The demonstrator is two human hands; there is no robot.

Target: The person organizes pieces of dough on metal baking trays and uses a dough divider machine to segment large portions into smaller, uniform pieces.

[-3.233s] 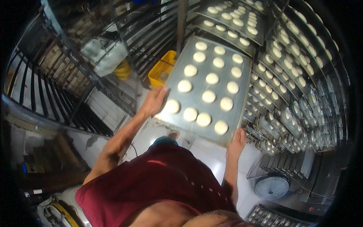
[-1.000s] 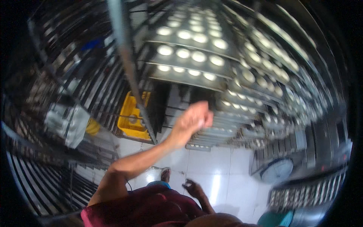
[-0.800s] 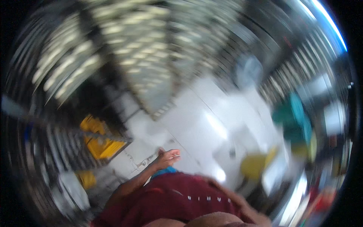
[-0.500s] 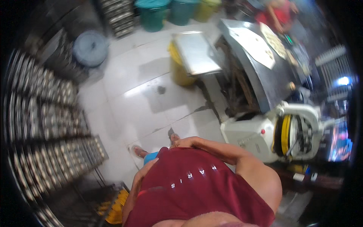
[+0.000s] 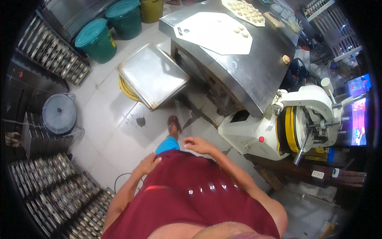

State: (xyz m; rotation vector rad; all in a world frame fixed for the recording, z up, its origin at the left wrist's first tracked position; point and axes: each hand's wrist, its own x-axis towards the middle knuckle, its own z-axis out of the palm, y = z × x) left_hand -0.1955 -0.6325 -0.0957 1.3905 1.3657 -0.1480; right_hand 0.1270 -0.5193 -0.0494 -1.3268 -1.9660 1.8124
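My left hand [image 5: 149,163] rests against the side of my dark red shirt [image 5: 191,199], its thumb apart from the fingers and nothing in it. In front of the shirt hem, my right hand [image 5: 199,144] hangs with loosely bent fingers and holds nothing. Below my hands are my blue shorts [image 5: 167,145] and one sandalled foot [image 5: 173,125] on the tiles. Ahead of me, a rectangular metal tray [image 5: 154,75] lies across a yellow bucket [image 5: 126,89]. Neither hand touches it.
A metal table [image 5: 254,75] holds white boards [image 5: 211,34] with dough pieces [image 5: 243,32]. A cream machine with a yellow ring [image 5: 292,127] stands at right. Racks of filled trays [image 5: 55,187] line the left, near a grey lidded bin [image 5: 59,114]. Green lidded buckets [image 5: 95,40] stand farther back.
My viewpoint has turned and moved forward, so the tray and table appear farther left. My right hand has come away from my shirt front. The left hand stays at my side.
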